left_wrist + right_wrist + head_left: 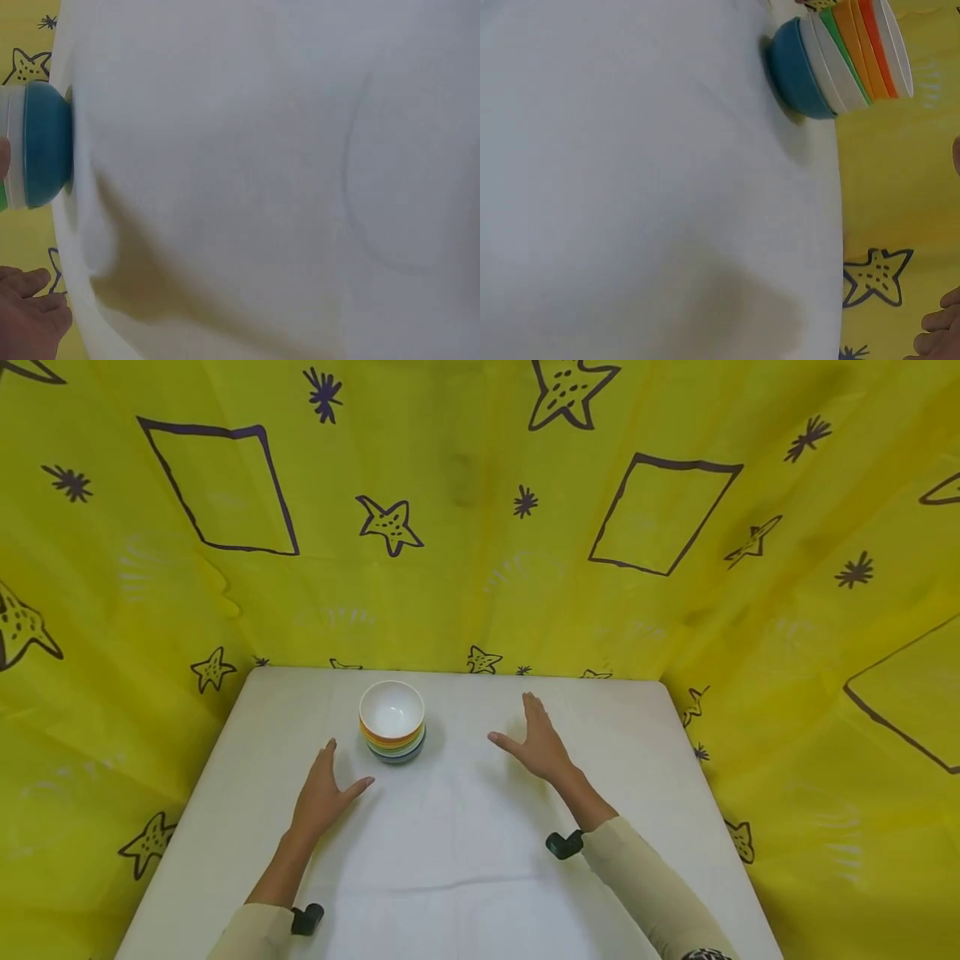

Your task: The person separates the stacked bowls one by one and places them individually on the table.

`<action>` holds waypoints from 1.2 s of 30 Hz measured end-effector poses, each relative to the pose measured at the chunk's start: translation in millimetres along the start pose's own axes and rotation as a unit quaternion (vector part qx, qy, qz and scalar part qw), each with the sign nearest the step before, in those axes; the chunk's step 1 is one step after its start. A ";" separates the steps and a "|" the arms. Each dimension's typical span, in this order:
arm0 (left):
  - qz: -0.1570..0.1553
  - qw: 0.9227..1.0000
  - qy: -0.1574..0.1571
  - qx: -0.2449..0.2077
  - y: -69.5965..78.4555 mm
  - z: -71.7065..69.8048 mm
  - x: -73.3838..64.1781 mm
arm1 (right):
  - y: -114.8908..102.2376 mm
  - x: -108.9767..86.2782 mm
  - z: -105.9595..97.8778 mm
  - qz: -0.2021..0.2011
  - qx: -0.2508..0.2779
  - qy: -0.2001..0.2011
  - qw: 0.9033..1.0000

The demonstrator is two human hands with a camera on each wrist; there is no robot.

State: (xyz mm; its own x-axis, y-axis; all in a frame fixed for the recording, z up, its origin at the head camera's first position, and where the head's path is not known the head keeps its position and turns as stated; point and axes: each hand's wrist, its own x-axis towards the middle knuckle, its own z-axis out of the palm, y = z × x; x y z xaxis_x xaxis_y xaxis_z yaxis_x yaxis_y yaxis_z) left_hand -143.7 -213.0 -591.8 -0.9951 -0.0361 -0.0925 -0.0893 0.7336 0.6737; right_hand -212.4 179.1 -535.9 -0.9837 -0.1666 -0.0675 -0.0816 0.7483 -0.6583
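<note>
A stack of nested bowls (392, 720) stands toward the back left of the white table. The top bowl is white inside; orange, green, white and blue bowls show below it in the right wrist view, with the blue bowl (799, 71) at the bottom. My left hand (321, 797) hovers just in front and to the left of the stack, thumb spread from straight fingers, holding nothing. To the right of the stack, apart from it, my right hand (542, 747) is spread with extended fingers and an outstretched thumb, also holding nothing.
The white cloth-covered table (457, 827) has rounded back corners. Yellow curtains (465, 568) with drawn stars and frames enclose its back and both sides. Small dark devices sit at the left wrist (307, 919) and right wrist (564, 844).
</note>
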 end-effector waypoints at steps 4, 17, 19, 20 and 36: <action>-0.009 1.000 0.004 -0.027 3.6 9.3 8.3 | -21.6 13.9 12.7 -0.011 0.011 -0.014 1.000; -0.034 0.996 0.033 -0.072 15.5 27.8 30.2 | -77.8 54.1 32.7 -0.053 0.003 -0.033 0.998; -0.037 0.996 0.033 -0.079 16.7 31.3 31.9 | -85.1 57.1 35.3 -0.061 0.003 -0.041 0.997; -0.035 0.995 0.035 -0.083 16.8 32.9 33.2 | -88.8 58.7 36.6 -0.063 0.006 -0.047 0.997; 0.044 0.981 0.097 -0.159 10.0 51.0 48.0 | -129.2 83.0 68.5 -0.095 0.039 -0.136 0.985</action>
State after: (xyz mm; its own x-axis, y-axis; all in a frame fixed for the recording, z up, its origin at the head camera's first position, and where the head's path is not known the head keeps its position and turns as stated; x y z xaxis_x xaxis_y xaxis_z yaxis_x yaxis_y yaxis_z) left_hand -190.1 -172.7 -627.0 -0.9864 -0.1334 0.0964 0.0186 0.4912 0.8708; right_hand -272.5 24.6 -507.8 -0.8716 -0.4728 -0.1297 -0.2366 0.6374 -0.7333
